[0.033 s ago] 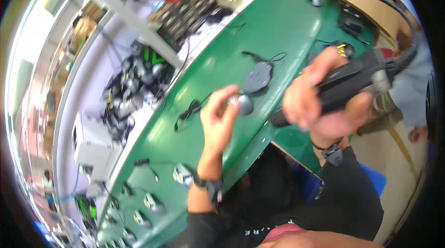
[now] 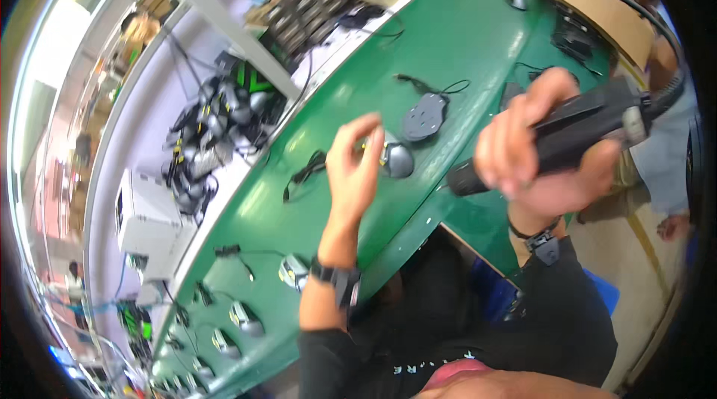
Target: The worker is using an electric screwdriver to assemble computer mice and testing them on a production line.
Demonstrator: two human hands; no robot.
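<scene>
My right hand (image 2: 523, 153) is wrapped round a black electric screwdriver (image 2: 575, 126), which lies level with its tip pointing left over the bench's near edge. My left hand (image 2: 352, 171) is raised over the green mat with thumb and forefinger curled close in a pinch. Whether anything small sits between them is hidden. Just right of those fingers rests a grey computer mouse (image 2: 399, 161) with a yellow accent, partly covered by the hand. Beyond it lies a dark mouse bottom shell (image 2: 424, 117), flat side up, with a cable beside it.
Several mice (image 2: 245, 317) with cables line the bench at lower left. A coiled black cable (image 2: 305, 173) lies left of my left hand. A heap of mouse parts (image 2: 224, 111) and a white box (image 2: 153, 212) fill the side shelf. Cardboard (image 2: 594, 7) stands at far right.
My left hand has shifted slightly up and left, off the grey mouse, which shows more now. The right hand and screwdriver have moved a little to the right in view.
</scene>
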